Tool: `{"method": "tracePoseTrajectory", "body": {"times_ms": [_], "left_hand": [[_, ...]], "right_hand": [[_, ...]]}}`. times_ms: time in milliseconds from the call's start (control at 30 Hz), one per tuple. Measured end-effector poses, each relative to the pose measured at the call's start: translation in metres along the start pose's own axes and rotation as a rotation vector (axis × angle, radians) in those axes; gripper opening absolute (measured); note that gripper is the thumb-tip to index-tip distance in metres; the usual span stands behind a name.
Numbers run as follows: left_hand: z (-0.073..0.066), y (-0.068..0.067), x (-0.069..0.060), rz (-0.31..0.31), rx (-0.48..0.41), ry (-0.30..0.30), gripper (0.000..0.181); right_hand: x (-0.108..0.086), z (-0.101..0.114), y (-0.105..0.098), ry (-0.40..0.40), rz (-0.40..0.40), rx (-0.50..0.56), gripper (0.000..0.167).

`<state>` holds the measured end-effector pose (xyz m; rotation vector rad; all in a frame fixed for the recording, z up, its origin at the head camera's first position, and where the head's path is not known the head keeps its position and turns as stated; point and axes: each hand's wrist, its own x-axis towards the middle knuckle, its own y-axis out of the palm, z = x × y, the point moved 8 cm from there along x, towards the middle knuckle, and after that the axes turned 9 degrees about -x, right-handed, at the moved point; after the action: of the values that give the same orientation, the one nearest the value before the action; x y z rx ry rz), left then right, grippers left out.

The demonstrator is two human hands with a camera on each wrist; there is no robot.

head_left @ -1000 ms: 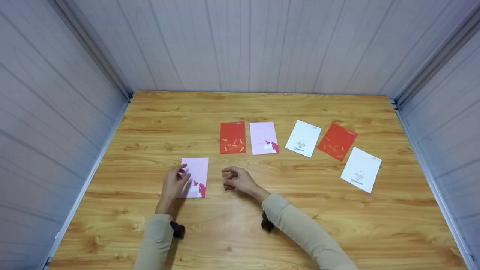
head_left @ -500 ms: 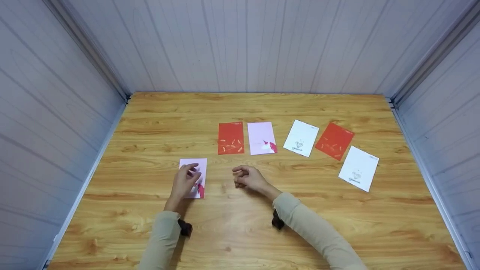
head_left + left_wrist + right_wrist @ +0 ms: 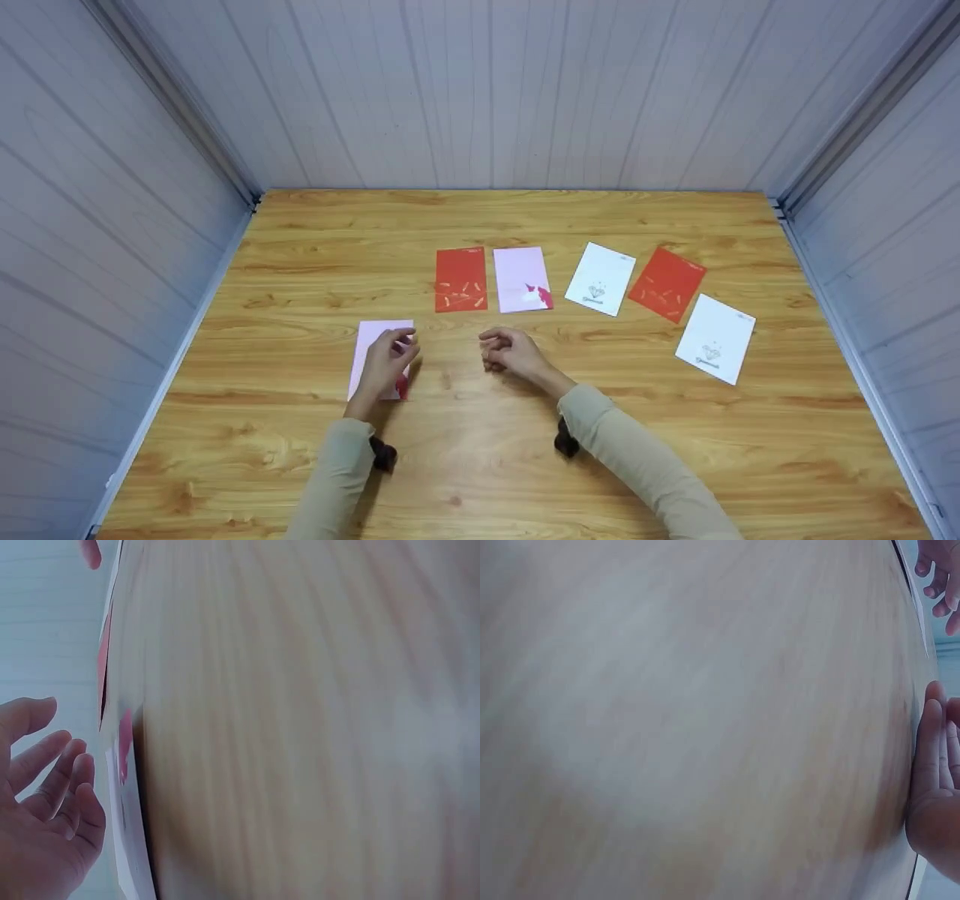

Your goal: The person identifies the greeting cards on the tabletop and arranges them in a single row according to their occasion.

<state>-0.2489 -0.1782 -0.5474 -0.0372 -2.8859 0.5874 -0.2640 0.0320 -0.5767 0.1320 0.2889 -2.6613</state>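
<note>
Over the nearer pink card (image 3: pixel 368 346) hovers my left hand (image 3: pixel 384 362), its fingers loosely bent and holding nothing. The left wrist view shows a gap between that hand (image 3: pixel 52 817) and the card, which lies flat with a dark pink figure at its corner. To the right, my right hand (image 3: pixel 517 355) is low over the bare wood with loosely bent fingers and nothing held. Beyond it lie a red card (image 3: pixel 460 277) and a second pink card (image 3: pixel 520 274), side by side.
Farther right on the wooden table (image 3: pixel 480 480) lie a white card (image 3: pixel 600 276), a tilted red card (image 3: pixel 667 283) and another white card (image 3: pixel 716 337). Pale panel walls (image 3: pixel 480 97) enclose the table at the back and sides.
Both hands have drifted to the right, the left one across the nearer pink card. The view has shifted slightly; the cards keep their places on the table.
</note>
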Motion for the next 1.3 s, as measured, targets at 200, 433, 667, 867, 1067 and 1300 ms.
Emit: {"method": "tracePoseTrajectory", "body": {"times_ms": [200, 433, 667, 867, 1067, 1300], "left_hand": [[-0.002, 0.012, 0.005, 0.026, -0.024, -0.013, 0.028], [-0.004, 0.028, 0.012, 0.044, -0.031, -0.069, 0.027], [-0.005, 0.047, 0.017, 0.075, -0.035, -0.069, 0.026], [-0.009, 0.062, 0.023, 0.089, -0.045, -0.087, 0.026], [-0.012, 0.075, 0.03, 0.043, -0.045, -0.113, 0.025], [-0.015, 0.089, 0.04, 0.001, -0.038, -0.169, 0.026]], "right_hand": [[0.005, -0.009, -0.017, 0.041, -0.084, -0.053, 0.029], [0.007, -0.015, -0.041, 0.103, -0.17, -0.055, 0.03], [0.007, -0.02, -0.057, 0.125, -0.213, -0.045, 0.028], [0.005, -0.018, -0.075, 0.109, -0.3, -0.052, 0.023], [0.002, -0.021, -0.096, 0.163, -0.449, -0.081, 0.018], [-0.002, -0.025, -0.116, 0.181, -0.577, -0.073, 0.018]]}}
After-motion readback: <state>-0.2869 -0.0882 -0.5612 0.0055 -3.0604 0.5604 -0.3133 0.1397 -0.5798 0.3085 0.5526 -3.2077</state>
